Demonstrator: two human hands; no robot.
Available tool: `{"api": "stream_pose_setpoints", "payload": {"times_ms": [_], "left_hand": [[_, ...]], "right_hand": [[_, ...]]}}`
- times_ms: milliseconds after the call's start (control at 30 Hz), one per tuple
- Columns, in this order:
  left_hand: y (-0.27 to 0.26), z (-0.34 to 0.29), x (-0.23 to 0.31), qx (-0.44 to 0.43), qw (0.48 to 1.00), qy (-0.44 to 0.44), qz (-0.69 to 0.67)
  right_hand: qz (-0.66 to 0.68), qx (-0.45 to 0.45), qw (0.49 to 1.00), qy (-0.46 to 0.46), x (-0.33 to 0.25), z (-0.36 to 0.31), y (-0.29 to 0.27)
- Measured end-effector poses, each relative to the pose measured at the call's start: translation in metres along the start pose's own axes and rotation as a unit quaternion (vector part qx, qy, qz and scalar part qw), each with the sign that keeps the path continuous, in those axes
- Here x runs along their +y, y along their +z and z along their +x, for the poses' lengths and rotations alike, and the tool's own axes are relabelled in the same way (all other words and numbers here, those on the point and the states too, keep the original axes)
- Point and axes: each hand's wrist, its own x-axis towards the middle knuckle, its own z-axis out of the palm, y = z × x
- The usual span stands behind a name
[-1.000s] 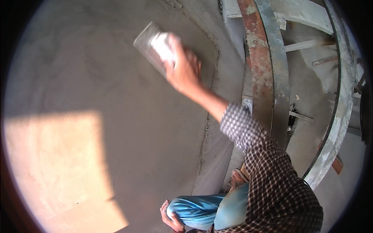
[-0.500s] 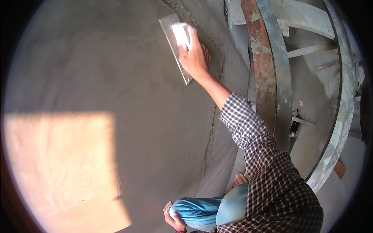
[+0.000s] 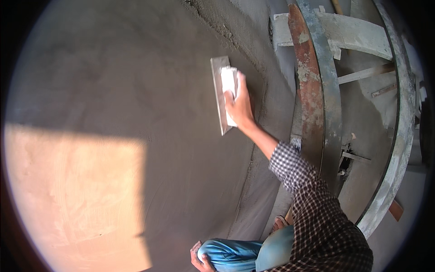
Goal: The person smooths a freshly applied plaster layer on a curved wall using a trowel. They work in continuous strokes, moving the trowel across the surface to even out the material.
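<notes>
- One right hand (image 3: 240,102) of yours is gripping, fingers wrapped round, the white block-shaped handle (image 3: 229,79) of one flat rectangular grey metal trowel (image 3: 218,90).
- That trowel is apparently lying against one broad grey cement-like surface (image 3: 136,99), above the middle of the view, left of one rough raised seam (image 3: 217,26).
- You are, by the look of it, smoothing that surface; the next stroke is probably calling for a level blade, even pressure and care near the seam.
- Your one left hand (image 3: 201,257) is curving over the knee of your blue trousers (image 3: 231,251), no tool showing; how firmly it is clasping, I cannot tell.
- One dark-and-white checked sleeve (image 3: 312,186) is covering your right arm; one foot (image 3: 279,223) is showing.
- One bright sunlit patch (image 3: 81,195) is lying at lower left.
- Two long strips, one mottled rust-red (image 3: 309,81), one blue-grey (image 3: 331,99), are running side by side at right; one pale outer rail (image 3: 393,145) is bending beyond them.
</notes>
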Motion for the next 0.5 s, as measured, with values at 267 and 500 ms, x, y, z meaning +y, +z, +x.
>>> {"api": "stream_pose_setpoints", "payload": {"times_ms": [267,500], "left_hand": [[-0.006,0.000,0.000,-0.011,0.998,-0.045,0.034],[-0.002,0.012,-0.005,-0.019,1.000,0.002,0.018]], "right_hand": [[-0.094,0.023,0.992,-0.077,-0.112,0.089,0.014],[0.005,-0.040,0.974,-0.221,-0.077,-0.010,0.023]]}}
